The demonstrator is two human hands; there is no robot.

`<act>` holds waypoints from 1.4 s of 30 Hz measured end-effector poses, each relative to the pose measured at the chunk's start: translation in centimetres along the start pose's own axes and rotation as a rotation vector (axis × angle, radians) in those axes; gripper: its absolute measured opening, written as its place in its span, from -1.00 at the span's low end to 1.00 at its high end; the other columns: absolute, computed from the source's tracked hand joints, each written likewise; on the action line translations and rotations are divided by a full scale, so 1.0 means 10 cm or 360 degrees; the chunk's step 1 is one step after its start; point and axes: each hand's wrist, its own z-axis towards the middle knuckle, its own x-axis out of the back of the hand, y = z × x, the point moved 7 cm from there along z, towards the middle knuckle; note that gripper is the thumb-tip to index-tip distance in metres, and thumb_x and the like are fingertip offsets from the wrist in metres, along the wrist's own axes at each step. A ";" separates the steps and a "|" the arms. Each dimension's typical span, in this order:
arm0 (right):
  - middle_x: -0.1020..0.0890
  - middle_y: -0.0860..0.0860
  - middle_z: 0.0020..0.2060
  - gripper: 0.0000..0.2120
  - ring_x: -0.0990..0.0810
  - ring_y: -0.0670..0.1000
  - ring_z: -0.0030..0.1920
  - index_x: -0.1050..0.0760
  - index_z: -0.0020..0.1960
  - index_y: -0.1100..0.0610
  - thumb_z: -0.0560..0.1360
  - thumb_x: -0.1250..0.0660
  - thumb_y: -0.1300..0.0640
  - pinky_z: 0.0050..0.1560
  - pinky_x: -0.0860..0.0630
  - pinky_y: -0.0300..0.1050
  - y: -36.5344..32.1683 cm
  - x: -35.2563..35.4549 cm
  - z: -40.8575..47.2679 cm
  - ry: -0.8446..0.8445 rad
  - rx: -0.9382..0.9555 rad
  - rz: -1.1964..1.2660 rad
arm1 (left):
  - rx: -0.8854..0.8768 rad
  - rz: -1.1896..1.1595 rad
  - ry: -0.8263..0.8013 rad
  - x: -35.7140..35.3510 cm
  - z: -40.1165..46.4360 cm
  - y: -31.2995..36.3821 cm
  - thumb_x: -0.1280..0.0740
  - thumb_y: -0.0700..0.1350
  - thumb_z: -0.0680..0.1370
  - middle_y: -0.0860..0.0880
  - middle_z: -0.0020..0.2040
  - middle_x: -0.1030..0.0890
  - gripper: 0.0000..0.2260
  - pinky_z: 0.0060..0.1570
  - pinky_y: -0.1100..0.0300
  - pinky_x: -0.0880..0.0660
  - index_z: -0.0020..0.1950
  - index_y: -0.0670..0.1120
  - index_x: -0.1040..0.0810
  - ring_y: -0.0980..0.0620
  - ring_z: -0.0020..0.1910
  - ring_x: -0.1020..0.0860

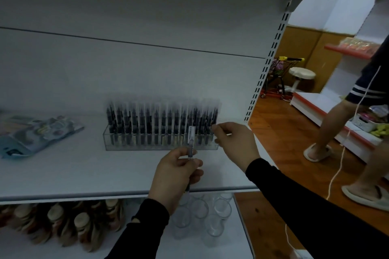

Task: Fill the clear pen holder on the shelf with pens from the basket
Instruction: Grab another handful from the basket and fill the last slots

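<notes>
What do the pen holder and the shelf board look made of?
Pen holder: clear, glossy plastic, likely acrylic; the pens show through its walls. Shelf board: probably painted metal, matte white, with a thin folded front edge.

A small shop, by the white slotted-upright retail shelving [259,82] stocked with rows of pens [162,124], bottles [63,223] and clear cups [202,214], the red-edged display shelves [347,50] of packaged goods across the wooden floor [280,139], and a small shopping trolley [277,78] beside a white stool [301,73].
</notes>
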 end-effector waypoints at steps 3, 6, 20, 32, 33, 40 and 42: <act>-0.69 0.07 -0.26 -0.64 -0.68 0.01 -0.20 -0.64 -0.16 0.19 0.57 -0.30 -0.08 -0.02 -0.63 0.03 -0.07 -0.05 -0.18 -0.0179 -0.0017 0.0192 | 0.0014 0.0013 -0.0028 -0.04 -0.04 -0.01 -0.30 -0.32 0.54 -0.20 -0.13 -0.67 -0.89 -0.24 0.18 -0.60 0.03 -0.20 -0.55 -0.04 -0.30 -0.61; -0.69 0.18 -0.18 -0.68 -0.66 -0.03 -0.20 -0.65 -0.13 0.23 0.56 -0.33 -0.01 -0.10 -0.63 -0.16 -0.16 -0.10 -0.35 -0.0354 -0.0109 0.0547 | 0.0020 0.0057 -0.0090 -0.10 -0.10 -0.02 -0.31 -0.31 0.54 -0.16 -0.14 -0.68 -0.91 -0.20 0.15 -0.61 0.02 -0.20 -0.56 -0.02 -0.30 -0.63; -0.68 0.11 -0.18 -0.81 -0.64 0.00 -0.18 -0.62 0.02 0.29 0.54 -0.37 0.16 -0.10 -0.63 -0.24 0.00 0.35 -0.37 -0.0252 -0.0322 0.0927 | -0.0507 0.1506 0.0035 -0.03 -0.05 0.11 -0.24 0.11 0.57 -0.01 0.16 -0.61 -0.63 0.13 0.26 -0.43 0.30 -0.03 -0.50 0.06 0.11 -0.55; -0.71 0.06 -0.11 -0.89 -0.70 0.06 -0.05 -0.62 0.03 0.11 0.54 -0.38 0.11 0.08 -0.62 -0.04 0.02 0.72 0.22 0.0117 -0.0087 0.0695 | -0.0665 0.2505 0.0110 0.34 0.21 -0.26 0.55 0.41 0.30 -0.16 0.49 -0.30 0.09 0.44 0.04 -0.12 0.48 -0.14 -0.30 -0.13 0.47 -0.23; -0.71 0.03 -0.13 -0.92 -0.70 0.05 -0.06 -0.62 0.00 0.08 0.54 -0.38 0.11 0.08 -0.62 -0.05 0.00 0.71 0.26 0.0128 -0.0068 0.0684 | -0.0660 0.2491 0.0125 0.34 0.20 -0.27 0.53 0.41 0.33 -0.17 0.48 -0.31 0.06 0.44 0.02 -0.13 0.47 -0.15 -0.31 -0.14 0.47 -0.24; -0.70 -0.02 -0.16 -0.92 -0.69 0.03 -0.09 -0.62 -0.01 0.06 0.55 -0.38 0.09 0.09 -0.63 0.04 -0.13 0.55 0.40 0.0182 0.0028 0.0556 | -0.0602 0.2585 0.0181 0.35 0.22 -0.30 0.21 0.30 0.54 -0.20 0.33 -0.50 -0.23 0.30 -0.04 -0.35 0.33 -0.19 -0.50 -0.19 0.31 -0.47; -0.69 -0.05 -0.18 -0.94 -0.69 0.03 -0.09 -0.62 -0.04 0.05 0.55 -0.38 0.09 0.08 -0.63 0.07 -0.12 0.47 0.40 0.0167 0.0047 0.0502 | -0.0612 0.2592 0.0187 0.34 0.22 -0.29 0.13 0.27 0.53 -0.20 0.37 -0.46 -0.28 0.34 -0.02 -0.31 0.37 -0.18 -0.46 -0.18 0.35 -0.43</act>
